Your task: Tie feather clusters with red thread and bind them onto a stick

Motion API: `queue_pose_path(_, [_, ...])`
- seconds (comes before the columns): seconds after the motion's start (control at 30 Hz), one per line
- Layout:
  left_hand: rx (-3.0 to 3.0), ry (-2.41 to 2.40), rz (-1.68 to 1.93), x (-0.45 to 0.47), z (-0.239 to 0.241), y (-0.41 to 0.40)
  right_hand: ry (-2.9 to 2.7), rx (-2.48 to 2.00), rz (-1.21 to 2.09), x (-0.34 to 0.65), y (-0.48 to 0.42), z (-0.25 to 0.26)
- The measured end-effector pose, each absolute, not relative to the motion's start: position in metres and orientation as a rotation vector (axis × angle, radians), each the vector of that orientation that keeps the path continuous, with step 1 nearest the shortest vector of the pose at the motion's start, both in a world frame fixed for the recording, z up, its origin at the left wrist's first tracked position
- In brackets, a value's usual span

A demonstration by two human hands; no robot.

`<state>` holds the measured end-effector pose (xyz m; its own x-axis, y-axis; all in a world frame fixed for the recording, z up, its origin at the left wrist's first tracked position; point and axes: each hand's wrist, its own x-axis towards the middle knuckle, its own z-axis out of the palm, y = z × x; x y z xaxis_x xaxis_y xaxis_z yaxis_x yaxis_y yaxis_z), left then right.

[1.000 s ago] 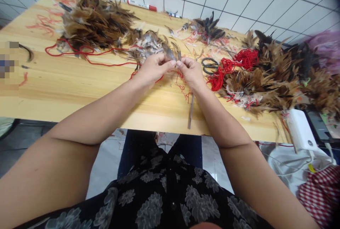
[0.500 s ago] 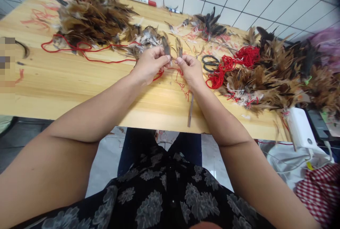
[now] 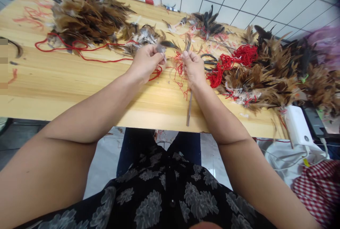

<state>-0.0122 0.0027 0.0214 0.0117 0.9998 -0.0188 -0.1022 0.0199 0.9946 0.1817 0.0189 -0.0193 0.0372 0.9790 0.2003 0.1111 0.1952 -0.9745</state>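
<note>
"How is the left grip (image 3: 145,61) set?"

"It is pinched at the fingertips, apparently on a dark feather (image 3: 168,44), which is pointed toward the right; by the right grip (image 3: 196,68), a brown feather (image 3: 187,42) is held almost upright; both are raised over the middle of the table (image 3: 106,94), with the hands near each other but apart."

"Which step is judged to be in hand?"

"The handling of small feathers, it seems, with one pinched on each side; for the next move, a light, exact hold would be called for, since the quill ends are hidden by the fingers and fine barbs could easily be bent."

"And the materials?"

"At the left, a heap (image 3: 90,16) of brown feathers is layered, soft and ragged; before it, a thin red cord (image 3: 106,61) is looped; beyond the left grip, white down (image 3: 146,37) is clumped; at the right, red yarn (image 3: 245,55) is tangled near the scissors (image 3: 209,62), of which only round black handles are shown; between the hands, frayed red scraps (image 3: 182,85) are strewn; toward the front edge, a straight, slender stick (image 3: 189,110) is laid."
</note>
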Motion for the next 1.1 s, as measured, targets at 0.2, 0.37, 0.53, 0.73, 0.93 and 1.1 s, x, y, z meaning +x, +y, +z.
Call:
queue_pose_path(0.2, [1.107, 1.038, 1.206, -0.010, 0.025, -0.001, -1.318, -1.160, 0.945, 0.184, 0.021, -0.023])
queue_pose_path(0.37, [1.151, 0.980, 1.197, 0.003, 0.024, -0.009, -1.418, -1.162, 0.925, 0.174, 0.007, -0.016])
queue_pose_path(0.53, [1.165, 0.994, 1.255, 0.004, 0.022, -0.007, -1.477, -1.207, 0.877, 0.170, 0.002, -0.011])
queue_pose_path(0.73, [1.152, 0.952, 1.181, 0.000, 0.029, -0.011, -1.588, -1.271, 0.785, 0.169, 0.002, -0.009])
queue_pose_path(0.93, [1.075, 0.899, 1.106, -0.004, 0.031, -0.010, -1.556, -1.193, 0.960, 0.164, -0.005, -0.003])
queue_pose_path(1.1, [1.078, 0.890, 1.114, -0.004, 0.028, -0.009, -1.398, -1.163, 1.112, 0.160, -0.010, 0.002])
